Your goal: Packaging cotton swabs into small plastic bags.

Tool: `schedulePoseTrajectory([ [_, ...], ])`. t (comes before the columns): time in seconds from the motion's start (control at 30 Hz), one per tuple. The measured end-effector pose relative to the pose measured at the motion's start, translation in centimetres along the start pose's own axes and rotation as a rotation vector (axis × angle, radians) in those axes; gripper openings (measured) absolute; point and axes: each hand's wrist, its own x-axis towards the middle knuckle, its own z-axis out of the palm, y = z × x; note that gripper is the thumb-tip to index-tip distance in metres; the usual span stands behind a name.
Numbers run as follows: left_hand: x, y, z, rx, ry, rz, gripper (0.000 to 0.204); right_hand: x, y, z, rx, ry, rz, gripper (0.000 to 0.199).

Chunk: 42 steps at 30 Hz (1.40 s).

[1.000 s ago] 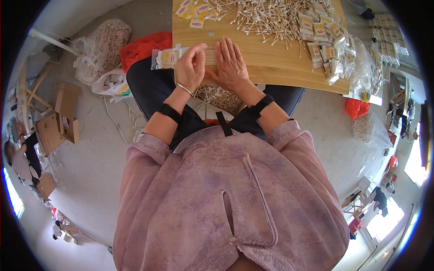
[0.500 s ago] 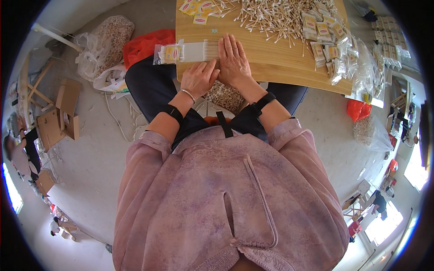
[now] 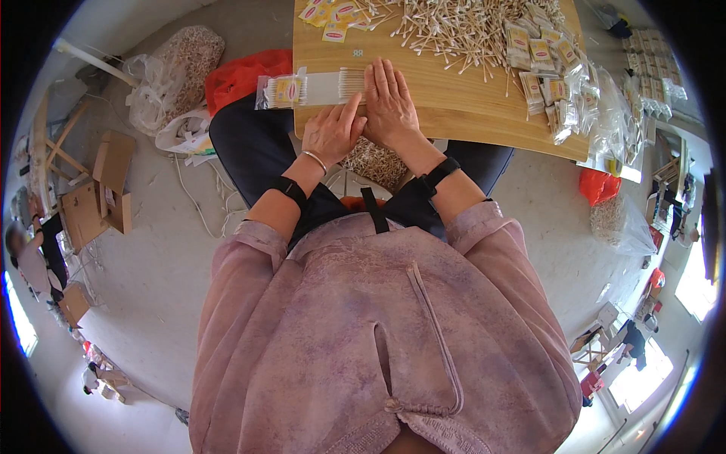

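Your arms run up from the lower part of the frame, elbows wide. Left forearm [image 3: 274,216] slants up and right; right forearm [image 3: 461,195] slants up and left; both converge toward upper centre. Left hand [image 3: 329,130]: back up, index finger extended to upper right, thumb apart from it, other fingers hard to separate. Right hand [image 3: 392,102]: back up, flat, fingers straight and close together, aimed at top of frame. Hands side by side; contact between them unclear.
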Motion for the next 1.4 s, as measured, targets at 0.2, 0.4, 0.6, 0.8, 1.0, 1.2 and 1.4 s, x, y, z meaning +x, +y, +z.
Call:
schedulePoseTrajectory([
  [0.2, 0.2, 0.1, 0.2, 0.040, -0.071, -0.061, 0.035, 0.0, 0.0, 0.4, 0.005, 0.035, -0.008, 0.076],
  [0.4, 0.5, 0.1, 0.2, 0.009, -0.041, -0.057, 0.036, 0.0, 0.0, 0.2, 0.053, 0.031, -0.008, 0.075],
  [0.6, 1.1, 0.5, -0.2, -0.009, -0.134, -0.151, 0.036, -0.1, 0.1, 0.7, 0.060, 0.052, -0.007, 0.073],
  [0.8, 1.2, 0.3, -0.3, -0.004, -0.188, -0.171, 0.037, 0.0, 0.1, 1.0, 0.102, 0.087, -0.013, 0.072],
  [1.0, 1.9, 0.7, -0.8, -0.036, -0.162, -0.190, 0.037, -0.1, 0.2, 0.9, 0.108, 0.071, -0.009, 0.073],
  [1.2, 2.3, 0.5, -0.7, -0.007, -0.261, -0.248, 0.038, -0.1, 0.1, 1.1, 0.079, 0.078, -0.016, 0.071],
  [1.4, 2.3, 0.4, -0.5, -0.032, -0.231, -0.238, 0.036, 0.0, 0.1, 1.1, 0.084, 0.063, -0.009, 0.070],
])
